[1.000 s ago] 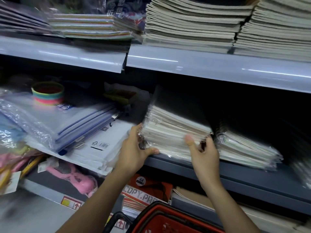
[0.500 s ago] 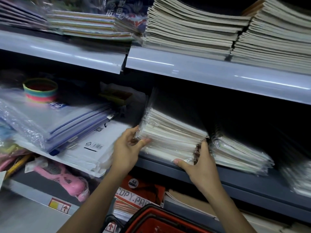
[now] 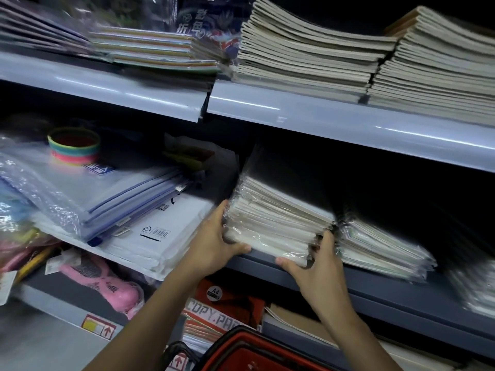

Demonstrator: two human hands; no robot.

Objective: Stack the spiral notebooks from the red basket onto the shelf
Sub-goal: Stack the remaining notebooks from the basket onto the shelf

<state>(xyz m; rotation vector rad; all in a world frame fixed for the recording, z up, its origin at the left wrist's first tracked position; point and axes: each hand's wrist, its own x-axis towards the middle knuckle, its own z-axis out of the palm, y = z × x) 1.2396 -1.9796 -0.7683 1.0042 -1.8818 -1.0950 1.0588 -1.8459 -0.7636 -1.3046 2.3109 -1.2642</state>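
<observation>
A thick stack of plastic-wrapped notebooks (image 3: pixel 278 218) rests on the front of the grey middle shelf (image 3: pixel 375 293). My left hand (image 3: pixel 214 242) clasps its left end, thumb under the front edge. My right hand (image 3: pixel 313 266) holds the stack's right front corner, fingers up along its side. A second, lower pile of wrapped notebooks (image 3: pixel 380 250) lies just to the right, touching the first. The red basket (image 3: pixel 241 352) shows only its rim at the bottom edge; its contents are hidden.
To the left lie clear zip folders (image 3: pixel 93 199), white mailers (image 3: pixel 160 236) and a rainbow spring toy (image 3: pixel 73 145). The upper shelf (image 3: pixel 321 124) overhangs, loaded with tall notebook piles (image 3: pixel 308 49). Copy paper packs (image 3: pixel 214 314) sit below. More wrapped goods (image 3: pixel 474 287) blur at far right.
My right hand dropped from the top right corner of the stack to its lower right front corner. My left hand shifted slightly along the left end. The stack stays on the shelf.
</observation>
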